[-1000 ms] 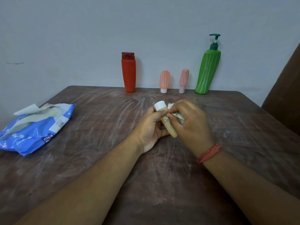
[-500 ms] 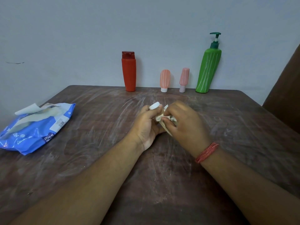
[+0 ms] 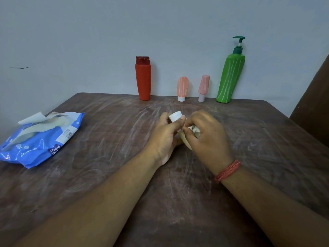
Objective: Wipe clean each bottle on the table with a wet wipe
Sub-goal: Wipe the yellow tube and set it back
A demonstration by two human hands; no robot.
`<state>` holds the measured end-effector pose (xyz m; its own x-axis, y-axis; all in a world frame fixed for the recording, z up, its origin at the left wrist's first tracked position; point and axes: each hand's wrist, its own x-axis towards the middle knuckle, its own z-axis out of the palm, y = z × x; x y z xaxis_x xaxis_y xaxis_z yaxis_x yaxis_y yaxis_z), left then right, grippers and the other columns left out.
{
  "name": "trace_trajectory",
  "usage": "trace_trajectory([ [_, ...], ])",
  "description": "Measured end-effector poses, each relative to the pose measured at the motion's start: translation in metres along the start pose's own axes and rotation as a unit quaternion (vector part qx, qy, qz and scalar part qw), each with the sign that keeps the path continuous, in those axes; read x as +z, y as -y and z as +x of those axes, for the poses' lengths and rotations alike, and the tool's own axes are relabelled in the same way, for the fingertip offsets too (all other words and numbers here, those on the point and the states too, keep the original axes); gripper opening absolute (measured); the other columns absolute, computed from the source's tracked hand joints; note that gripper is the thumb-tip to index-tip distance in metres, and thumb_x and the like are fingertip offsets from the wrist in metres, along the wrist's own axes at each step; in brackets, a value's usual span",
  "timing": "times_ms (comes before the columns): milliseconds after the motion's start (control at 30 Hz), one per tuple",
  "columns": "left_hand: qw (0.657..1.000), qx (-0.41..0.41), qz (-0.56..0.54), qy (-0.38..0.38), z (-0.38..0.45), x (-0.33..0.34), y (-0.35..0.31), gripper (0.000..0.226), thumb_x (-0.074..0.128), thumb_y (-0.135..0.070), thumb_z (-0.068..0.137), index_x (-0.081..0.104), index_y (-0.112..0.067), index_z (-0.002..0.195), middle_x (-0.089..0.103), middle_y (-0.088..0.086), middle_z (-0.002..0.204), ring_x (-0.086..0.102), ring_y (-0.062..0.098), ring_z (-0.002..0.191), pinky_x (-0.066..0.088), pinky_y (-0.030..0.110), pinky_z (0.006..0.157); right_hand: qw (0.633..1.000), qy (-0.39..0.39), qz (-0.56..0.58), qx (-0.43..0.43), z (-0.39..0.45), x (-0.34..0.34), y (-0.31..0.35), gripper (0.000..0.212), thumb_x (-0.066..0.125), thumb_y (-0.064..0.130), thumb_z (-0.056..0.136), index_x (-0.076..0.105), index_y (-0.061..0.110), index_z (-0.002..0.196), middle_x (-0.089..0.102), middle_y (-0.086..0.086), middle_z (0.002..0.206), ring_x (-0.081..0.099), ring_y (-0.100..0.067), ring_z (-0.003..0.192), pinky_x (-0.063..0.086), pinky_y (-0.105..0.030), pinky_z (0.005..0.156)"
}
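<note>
Over the middle of the table my left hand (image 3: 166,135) grips a small tan bottle (image 3: 185,142) with a white cap (image 3: 175,116), cap pointing away from me. My right hand (image 3: 208,139) pinches a crumpled white wet wipe (image 3: 195,130) against the bottle's side. Most of the bottle's body is hidden between the two hands. Against the back wall stand a red bottle (image 3: 143,79), a peach tube (image 3: 182,88), a pink tube (image 3: 203,87) and a green pump bottle (image 3: 230,75).
A blue pack of wet wipes (image 3: 41,141) lies at the table's left edge with its flap open and a sheet sticking out. The dark wooden table (image 3: 106,175) is streaked with white smears. A brown surface (image 3: 315,104) rises at the right.
The bottle has turned in my left hand so that more of the white cap shows. My right hand with the wipe has slid a little along the bottle's body.
</note>
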<state>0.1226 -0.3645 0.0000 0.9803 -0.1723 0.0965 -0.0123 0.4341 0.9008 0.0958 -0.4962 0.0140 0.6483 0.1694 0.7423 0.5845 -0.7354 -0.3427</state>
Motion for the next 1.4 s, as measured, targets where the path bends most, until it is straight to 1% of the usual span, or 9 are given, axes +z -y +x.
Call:
trace_trajectory([
  [100, 1.000, -0.008, -0.014, 0.004, 0.000, -0.001, -0.001, 0.015, 0.063, -0.018, 0.098, 0.049, -0.013, 0.104, 0.067, 0.005, 0.087, 0.069, 0.022, 0.083, 0.057, 0.041, 0.077, 1.000, -0.001, 0.006, -0.002, 0.000, 0.000, 0.001, 0.010, 0.071, 0.011, 0.085, 0.062, 0.014, 0.083, 0.056, 0.006, 0.089, 0.048, -0.002, 0.079, 0.035, -0.005, 0.068],
  [200, 0.998, 0.020, -0.050, -0.043, 0.002, -0.003, -0.003, 0.012, 0.058, -0.018, 0.100, 0.051, -0.012, 0.108, 0.068, 0.006, 0.087, 0.067, 0.022, 0.082, 0.056, 0.037, 0.069, 0.999, 0.040, -0.009, 0.004, 0.001, 0.001, -0.001, 0.013, 0.072, 0.013, 0.084, 0.060, 0.016, 0.081, 0.054, 0.009, 0.088, 0.048, -0.005, 0.077, 0.034, -0.008, 0.064],
  [400, 0.979, 0.036, -0.176, -0.100, 0.008, -0.016, -0.014, 0.024, 0.051, -0.027, 0.104, 0.052, -0.007, 0.118, 0.069, 0.017, 0.101, 0.070, 0.033, 0.108, 0.060, 0.049, 0.076, 0.997, 0.074, 0.027, 0.005, -0.002, 0.002, -0.008, 0.017, 0.073, 0.007, 0.081, 0.060, 0.017, 0.077, 0.052, 0.014, 0.083, 0.051, 0.011, 0.082, 0.036, -0.006, 0.068],
  [533, 0.979, 0.021, -0.179, -0.099, 0.007, -0.015, -0.015, 0.047, 0.052, -0.031, 0.104, 0.047, 0.000, 0.139, 0.069, 0.019, 0.110, 0.070, 0.032, 0.109, 0.060, 0.042, 0.071, 0.996, 0.061, 0.056, -0.011, -0.003, 0.001, -0.006, 0.011, 0.074, 0.013, 0.084, 0.064, 0.017, 0.082, 0.060, 0.009, 0.087, 0.058, -0.008, 0.081, 0.048, -0.026, 0.068],
  [733, 0.990, 0.001, -0.123, -0.071, 0.003, -0.008, -0.012, 0.043, 0.052, -0.028, 0.103, 0.050, -0.002, 0.137, 0.060, 0.018, 0.107, 0.068, 0.026, 0.097, 0.060, 0.041, 0.078, 0.993, 0.042, 0.109, 0.027, -0.003, 0.000, -0.004, 0.005, 0.074, 0.014, 0.087, 0.070, 0.016, 0.087, 0.061, 0.018, 0.088, 0.055, 0.014, 0.088, 0.038, -0.005, 0.070],
  [1000, 0.981, 0.002, -0.171, -0.092, 0.004, -0.013, -0.017, 0.040, 0.042, -0.030, 0.108, 0.051, 0.000, 0.133, 0.066, 0.015, 0.102, 0.071, 0.028, 0.100, 0.061, 0.041, 0.068, 0.993, 0.085, 0.076, 0.001, -0.004, 0.006, -0.012, 0.008, 0.072, 0.011, 0.084, 0.068, 0.017, 0.083, 0.063, 0.008, 0.089, 0.059, -0.007, 0.084, 0.049, -0.026, 0.072],
  [1100, 0.985, -0.020, -0.153, -0.078, 0.002, -0.008, -0.014, 0.044, 0.041, -0.032, 0.107, 0.051, -0.001, 0.137, 0.069, 0.015, 0.106, 0.072, 0.027, 0.102, 0.061, 0.044, 0.081, 0.995, 0.082, 0.049, -0.027, -0.004, 0.007, -0.010, 0.004, 0.071, 0.015, 0.087, 0.068, 0.016, 0.086, 0.062, 0.007, 0.091, 0.057, -0.006, 0.088, 0.046, -0.021, 0.074],
  [1200, 0.987, -0.042, -0.140, -0.060, -0.002, -0.004, -0.013, 0.040, 0.039, -0.034, 0.108, 0.061, -0.003, 0.121, 0.070, 0.014, 0.102, 0.072, 0.024, 0.089, 0.060, 0.038, 0.070, 0.992, 0.087, 0.016, -0.085, -0.002, 0.007, -0.006, 0.002, 0.071, 0.014, 0.088, 0.069, 0.013, 0.089, 0.062, 0.003, 0.094, 0.045, 0.002, 0.098, 0.031, -0.005, 0.089],
  [1400, 0.981, -0.010, -0.175, -0.085, 0.002, -0.005, -0.019, 0.041, 0.034, -0.034, 0.109, 0.060, -0.005, 0.124, 0.074, 0.014, 0.099, 0.074, 0.026, 0.095, 0.061, 0.043, 0.080, 0.995, 0.089, 0.020, -0.050, -0.001, 0.002, -0.010, 0.006, 0.072, 0.011, 0.086, 0.067, 0.015, 0.087, 0.060, 0.005, 0.098, 0.055, -0.010, 0.090, 0.043, -0.020, 0.075],
])
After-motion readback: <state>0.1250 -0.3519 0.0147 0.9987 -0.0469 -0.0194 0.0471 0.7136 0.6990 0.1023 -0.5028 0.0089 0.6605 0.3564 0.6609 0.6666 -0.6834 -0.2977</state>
